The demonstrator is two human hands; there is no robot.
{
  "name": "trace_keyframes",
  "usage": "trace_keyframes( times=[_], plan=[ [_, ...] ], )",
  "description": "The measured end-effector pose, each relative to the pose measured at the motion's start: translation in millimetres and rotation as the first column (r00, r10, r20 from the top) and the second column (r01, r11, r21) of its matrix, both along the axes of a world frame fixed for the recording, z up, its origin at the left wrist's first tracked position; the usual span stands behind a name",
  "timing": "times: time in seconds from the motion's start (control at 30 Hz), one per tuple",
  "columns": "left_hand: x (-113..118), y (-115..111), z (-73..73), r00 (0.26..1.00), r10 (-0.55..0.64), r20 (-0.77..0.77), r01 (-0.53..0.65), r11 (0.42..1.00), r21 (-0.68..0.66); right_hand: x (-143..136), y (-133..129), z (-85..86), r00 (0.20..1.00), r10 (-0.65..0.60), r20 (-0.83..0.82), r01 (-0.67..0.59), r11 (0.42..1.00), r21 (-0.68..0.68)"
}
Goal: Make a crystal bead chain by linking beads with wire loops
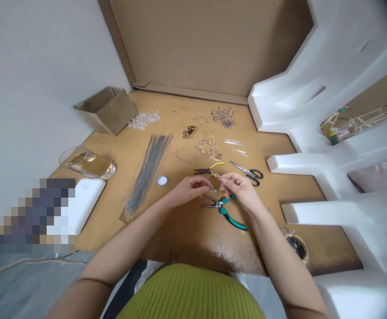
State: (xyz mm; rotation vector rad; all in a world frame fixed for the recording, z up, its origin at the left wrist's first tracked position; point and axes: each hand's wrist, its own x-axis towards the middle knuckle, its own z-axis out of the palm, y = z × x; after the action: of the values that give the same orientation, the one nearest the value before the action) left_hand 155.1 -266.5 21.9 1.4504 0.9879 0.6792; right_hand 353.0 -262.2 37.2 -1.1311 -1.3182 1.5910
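your left hand point(196, 188) and right hand point(238, 187) pinch a thin, curved wire point(211, 176) with clear round beads point(216, 175), near smooth green-handled pliers point(224, 214).

My left fingers point(202, 181) and right fingers point(228, 180) pinch a clear-beaded wire point(216, 175) above the desk point(186, 232); green-handled pliers point(220, 204) and black-handled scissors point(248, 172) lie near my right.

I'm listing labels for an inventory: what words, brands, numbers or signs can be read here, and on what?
None can be read.
White block: any marking too faint.
Yellow-and-green item, far right: too small and blurred.
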Motion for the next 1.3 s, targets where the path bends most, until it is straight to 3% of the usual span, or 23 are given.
trace_keyframes(
  times=[0.23, 0.4, 0.47, 0.53, 0.6, 0.67, 0.77, 0.9, 1.07, 1.17, 1.3],
  plan=[
    [1.0, -2.6, 4.5, 0.993, 0.117, -0.016, -0.111, 0.968, 0.227, -2.7, -3.2, -2.6, 0.976, 0.156, 0.151, -0.155, 0.988, -0.021],
    [2.1, -2.0, -0.6, 0.983, 0.172, -0.068, -0.138, 0.926, 0.352, -2.1, -3.2, -1.2, 0.989, 0.116, 0.093, -0.113, 0.993, -0.032],
    [-0.2, 0.4, -2.2, 0.985, 0.173, -0.025, -0.16, 0.95, 0.269, 0.3, -1.8, 0.0, 0.996, 0.084, 0.043, -0.082, 0.996, -0.039],
    [-2.2, 2.6, -2.5, 0.993, 0.111, 0.045, -0.114, 0.99, 0.084, 2.5, -0.2, 1.1, 0.998, 0.053, 0.016, -0.052, 0.998, -0.039],
    [-2.7, 3.7, -2.2, 0.989, 0.083, 0.124, -0.071, 0.993, -0.094, 4.0, 1.6, 1.8, 1.0, 0.013, 0.019, -0.013, 0.999, -0.032],
    [-1.5, 3.8, -2.5, 0.971, 0.136, 0.199, -0.103, 0.981, -0.166, 5.1, 3.5, 1.6, 0.998, -0.052, 0.03, 0.053, 0.998, -0.019],
    [2.1, 2.8, -5.4, 0.911, 0.256, 0.323, -0.197, 0.959, -0.203, 5.7, 5.5, -1.0, 0.988, -0.154, 0.013, 0.154, 0.988, -0.001],
    [7.5, 1.0, -13.6, 0.861, 0.297, 0.413, -0.209, 0.946, -0.246, 2.4, 4.7, -6.7, 0.995, -0.102, 0.005, 0.102, 0.994, -0.046],
    [11.6, 0.4, -21.2, 0.936, 0.201, 0.29, -0.159, 0.974, -0.163, -1.3, 2.5, -9.0, 0.992, -0.104, 0.075, 0.104, 0.995, 0.01],
    [12.4, -0.4, -18.4, 0.942, 0.216, 0.256, -0.211, 0.976, -0.049, -1.7, 1.2, -7.0, 0.98, -0.048, 0.192, 0.044, 0.999, 0.02],
    [10.4, -2.7, -10.6, 0.944, 0.234, 0.231, -0.23, 0.972, -0.047, -3.1, -1.9, -3.8, 0.966, 0.042, 0.255, -0.056, 0.997, 0.047]
  ],
)
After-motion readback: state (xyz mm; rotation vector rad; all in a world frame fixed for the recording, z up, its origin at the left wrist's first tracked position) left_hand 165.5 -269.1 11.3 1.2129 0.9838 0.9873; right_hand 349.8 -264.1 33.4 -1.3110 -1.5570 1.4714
